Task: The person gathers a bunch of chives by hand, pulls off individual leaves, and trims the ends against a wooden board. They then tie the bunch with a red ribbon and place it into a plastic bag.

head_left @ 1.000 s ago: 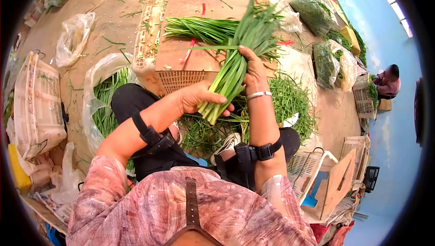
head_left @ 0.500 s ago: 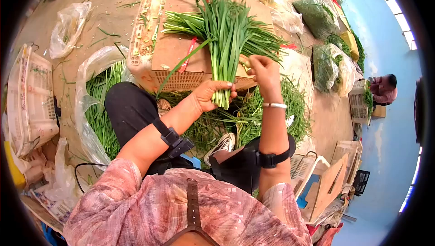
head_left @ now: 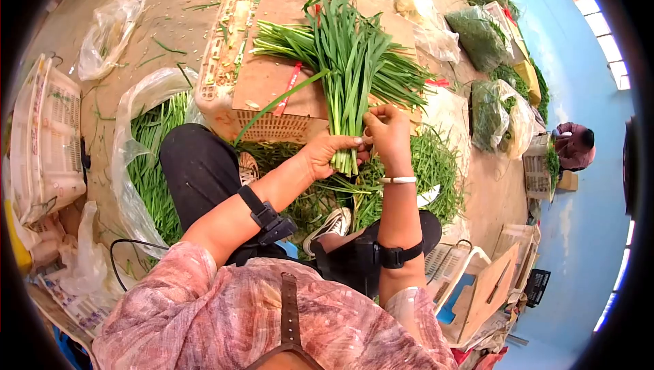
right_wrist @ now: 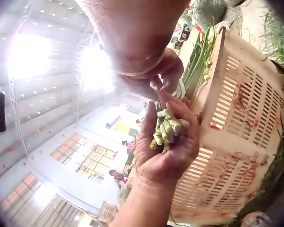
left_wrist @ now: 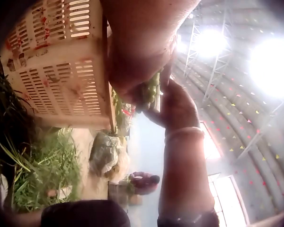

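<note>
My left hand (head_left: 327,152) grips a bunch of garlic chives (head_left: 347,77) near its pale cut ends, leaves pointing away from me. Those ends (right_wrist: 168,127) poke out between thumb and fingers in the right wrist view. My right hand (head_left: 390,135) is at the right side of the bunch, just above the left fingertips, thumb and fingers curled in a pinch at the stalks. One long leaf sticks out to the lower left. Beneath the held bunch, a second bunch (head_left: 283,40) lies crosswise on a board (head_left: 255,91) over an upturned crate (head_left: 269,128), beside a red tie strip (head_left: 289,91).
Loose greens (head_left: 436,166) are heaped on the floor by my feet. A clear plastic bag of greens (head_left: 153,172) stands left of my knee. Crates (head_left: 58,138) are at the far left. Filled bags (head_left: 480,36) line the right wall, where another person (head_left: 574,147) sits.
The bunch has come from a rightward tilt to nearly upright over the crate. My right hand let go of it, moved off to the right, then came back to its side near the left hand.
</note>
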Motion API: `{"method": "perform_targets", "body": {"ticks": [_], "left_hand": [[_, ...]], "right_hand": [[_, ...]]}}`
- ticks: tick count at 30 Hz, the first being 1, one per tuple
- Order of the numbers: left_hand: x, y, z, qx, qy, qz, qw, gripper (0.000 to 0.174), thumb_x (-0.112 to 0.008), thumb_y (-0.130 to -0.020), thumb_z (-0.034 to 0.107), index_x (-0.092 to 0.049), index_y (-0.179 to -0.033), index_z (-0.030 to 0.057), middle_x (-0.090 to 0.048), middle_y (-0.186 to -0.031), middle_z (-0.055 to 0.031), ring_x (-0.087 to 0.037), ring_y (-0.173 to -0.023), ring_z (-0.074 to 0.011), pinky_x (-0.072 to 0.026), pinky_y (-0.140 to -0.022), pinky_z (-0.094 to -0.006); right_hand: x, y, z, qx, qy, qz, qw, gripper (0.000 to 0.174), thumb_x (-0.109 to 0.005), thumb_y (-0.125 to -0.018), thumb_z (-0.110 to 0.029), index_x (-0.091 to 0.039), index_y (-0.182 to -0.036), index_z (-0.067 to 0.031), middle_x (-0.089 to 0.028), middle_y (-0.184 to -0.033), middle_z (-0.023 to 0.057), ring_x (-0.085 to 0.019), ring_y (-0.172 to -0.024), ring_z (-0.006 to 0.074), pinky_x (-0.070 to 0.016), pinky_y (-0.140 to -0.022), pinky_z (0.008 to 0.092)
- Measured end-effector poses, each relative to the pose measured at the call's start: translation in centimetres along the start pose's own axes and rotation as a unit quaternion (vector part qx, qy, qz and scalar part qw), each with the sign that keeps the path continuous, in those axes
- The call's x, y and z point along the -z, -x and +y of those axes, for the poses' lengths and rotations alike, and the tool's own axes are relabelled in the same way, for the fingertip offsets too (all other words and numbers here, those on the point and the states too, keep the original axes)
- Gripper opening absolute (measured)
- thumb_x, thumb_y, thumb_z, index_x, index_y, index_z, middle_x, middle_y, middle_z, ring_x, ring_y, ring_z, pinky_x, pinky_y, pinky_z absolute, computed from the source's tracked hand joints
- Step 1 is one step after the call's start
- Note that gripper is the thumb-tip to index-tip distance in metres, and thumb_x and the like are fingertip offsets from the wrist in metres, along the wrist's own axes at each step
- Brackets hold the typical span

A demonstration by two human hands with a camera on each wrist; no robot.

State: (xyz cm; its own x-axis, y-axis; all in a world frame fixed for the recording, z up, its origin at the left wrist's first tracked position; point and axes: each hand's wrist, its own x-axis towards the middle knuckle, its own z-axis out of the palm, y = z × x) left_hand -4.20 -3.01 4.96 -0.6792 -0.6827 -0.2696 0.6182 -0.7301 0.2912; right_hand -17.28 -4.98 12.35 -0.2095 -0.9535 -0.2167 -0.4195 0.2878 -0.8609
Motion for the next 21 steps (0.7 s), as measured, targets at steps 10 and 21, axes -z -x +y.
{"method": "perform_targets", "body": {"ticks": [10, 21], "left_hand": [[1.0, -0.4, 0.0, 0.035, 0.087, -0.052, 0.994, 0.028, -0.065, -0.080, 0.014, -0.058, -0.104, 0.0014, -0.063, -0.086, -0.0098, -0.062, -0.075, -0.0215, -0.0543, -0.067, -0.0350], [-0.3, 0.1, -0.1, -0.027, -0.128, 0.122, 0.984, 0.018, -0.064, -0.076, 0.004, -0.058, -0.093, 0.0011, -0.062, -0.075, -0.0088, -0.062, -0.066, -0.0175, -0.0529, -0.060, -0.0286]], "right_hand": [[0.3, 5.0, 0.7, 0.188, -0.214, 0.011, 0.959, 0.005, -0.059, -0.083, 0.000, -0.054, -0.085, 0.0017, -0.061, -0.077, 0.0052, -0.058, -0.065, 0.0085, -0.0456, -0.056, 0.0201], [2.7, 11.2, -5.9, 0.056, -0.241, -0.445, 0.861, 0.008, -0.057, -0.083, -0.006, -0.052, -0.078, -0.0012, -0.058, -0.066, 0.0039, -0.052, -0.053, 0.0071, -0.0380, -0.046, 0.0192]]}}
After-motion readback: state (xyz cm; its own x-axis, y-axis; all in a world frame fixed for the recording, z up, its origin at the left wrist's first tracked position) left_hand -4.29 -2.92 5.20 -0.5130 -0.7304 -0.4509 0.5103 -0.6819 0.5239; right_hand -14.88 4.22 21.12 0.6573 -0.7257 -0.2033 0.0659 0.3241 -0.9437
